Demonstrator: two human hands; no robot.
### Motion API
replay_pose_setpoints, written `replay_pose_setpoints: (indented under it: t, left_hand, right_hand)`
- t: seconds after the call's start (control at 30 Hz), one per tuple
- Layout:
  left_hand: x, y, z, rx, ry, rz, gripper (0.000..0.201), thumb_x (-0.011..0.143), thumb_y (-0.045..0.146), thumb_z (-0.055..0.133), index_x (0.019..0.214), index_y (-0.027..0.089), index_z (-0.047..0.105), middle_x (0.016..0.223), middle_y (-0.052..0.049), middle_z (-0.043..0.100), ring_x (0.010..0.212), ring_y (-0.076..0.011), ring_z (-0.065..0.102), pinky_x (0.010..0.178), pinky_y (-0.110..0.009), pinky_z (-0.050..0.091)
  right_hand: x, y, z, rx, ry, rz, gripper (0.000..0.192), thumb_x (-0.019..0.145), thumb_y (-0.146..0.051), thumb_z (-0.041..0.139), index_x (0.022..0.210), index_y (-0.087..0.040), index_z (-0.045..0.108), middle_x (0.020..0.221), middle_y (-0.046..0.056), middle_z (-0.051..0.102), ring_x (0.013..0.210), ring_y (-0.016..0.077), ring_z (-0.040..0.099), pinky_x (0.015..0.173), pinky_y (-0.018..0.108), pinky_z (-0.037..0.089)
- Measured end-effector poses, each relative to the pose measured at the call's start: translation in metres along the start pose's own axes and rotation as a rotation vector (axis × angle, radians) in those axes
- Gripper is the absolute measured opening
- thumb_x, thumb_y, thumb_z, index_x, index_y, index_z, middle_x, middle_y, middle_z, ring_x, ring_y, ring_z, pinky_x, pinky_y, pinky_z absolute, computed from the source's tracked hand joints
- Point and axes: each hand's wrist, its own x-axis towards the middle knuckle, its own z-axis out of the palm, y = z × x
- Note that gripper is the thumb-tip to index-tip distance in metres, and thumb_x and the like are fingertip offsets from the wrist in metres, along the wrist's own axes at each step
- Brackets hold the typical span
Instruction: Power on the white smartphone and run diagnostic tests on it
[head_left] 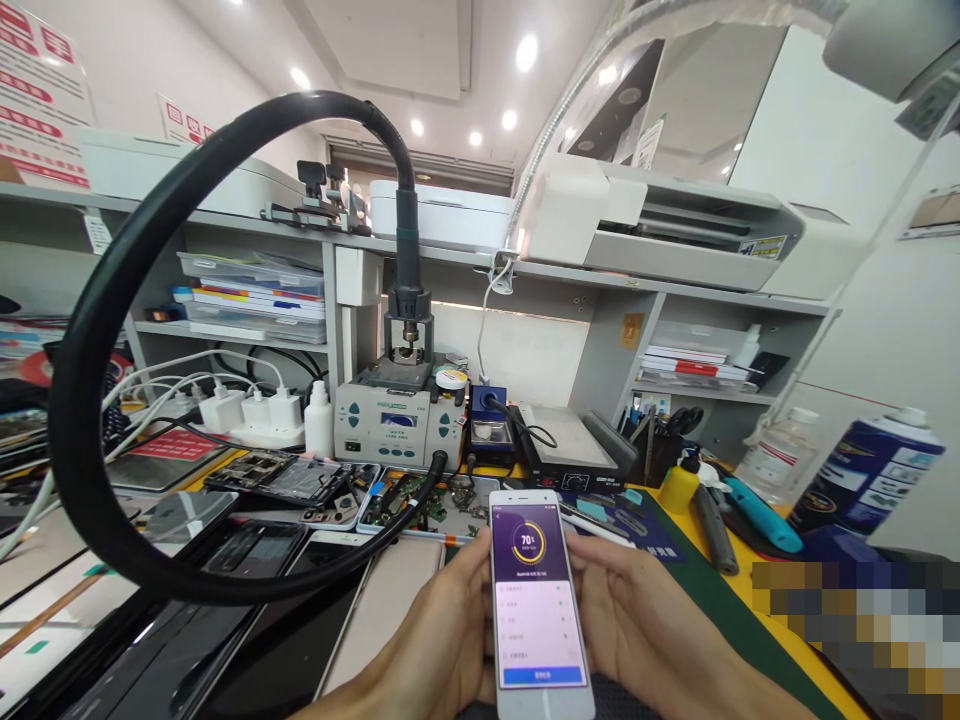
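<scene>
A white smartphone (538, 610) is held upright at the bottom middle, its lit screen toward me. The screen shows a purple top with a "70" in a ring, a list below and a blue button at the foot. My left hand (450, 635) grips the phone's left edge, with the thumb along its side. On the right edge, my right hand (637, 620) closes round the phone in the same way. The fingers behind the phone are hidden. Beneath the hands lies a dark green mat (712, 610).
A thick black hose (75, 380) loops from the hot air station (397, 425) across the left side. Disassembled phones (187, 610) and a tray of circuit boards (420, 495) lie on the bench. At right stand a yellow bottle (679, 484) and a blue spray can (870, 470).
</scene>
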Motion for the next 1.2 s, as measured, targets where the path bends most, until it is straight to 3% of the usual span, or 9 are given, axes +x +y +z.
replay_pose_setpoints:
  t: [0.53, 0.97, 1.2]
  left_hand:
    - [-0.002, 0.0, -0.001, -0.022, -0.015, -0.015, 0.07, 0.087, 0.069, 0.027, 0.131, 0.022, 0.052, 0.126, -0.016, 0.059, 0.102, -0.0358, 0.061, 0.058, -0.042, 0.055]
    - [-0.003, 0.003, 0.002, -0.027, 0.064, -0.009, 0.064, 0.089, 0.064, 0.028, 0.129, 0.021, 0.054, 0.111, -0.015, 0.064, 0.09, -0.0286, 0.061, 0.058, -0.035, 0.051]
    - [-0.003, 0.001, 0.001, 0.005, 0.055, -0.004, 0.067, 0.087, 0.068, 0.027, 0.126, 0.022, 0.056, 0.112, -0.016, 0.063, 0.087, -0.0303, 0.061, 0.057, -0.043, 0.054]
  right_hand:
    - [0.002, 0.0, -0.001, 0.006, -0.019, -0.008, 0.041, 0.095, -0.047, 0.04, 0.114, -0.019, 0.064, 0.092, 0.008, 0.073, 0.089, 0.0226, 0.067, 0.083, 0.038, 0.049]
    - [0.001, 0.0, -0.001, -0.033, 0.005, -0.008, 0.039, 0.093, -0.043, 0.045, 0.121, -0.021, 0.06, 0.102, 0.009, 0.071, 0.094, 0.0246, 0.065, 0.086, 0.041, 0.048]
    - [-0.005, 0.001, 0.009, -0.24, 0.042, -0.083, 0.042, 0.078, -0.017, 0.061, 0.12, -0.019, 0.062, 0.096, 0.008, 0.072, 0.092, 0.0255, 0.066, 0.088, 0.043, 0.046]
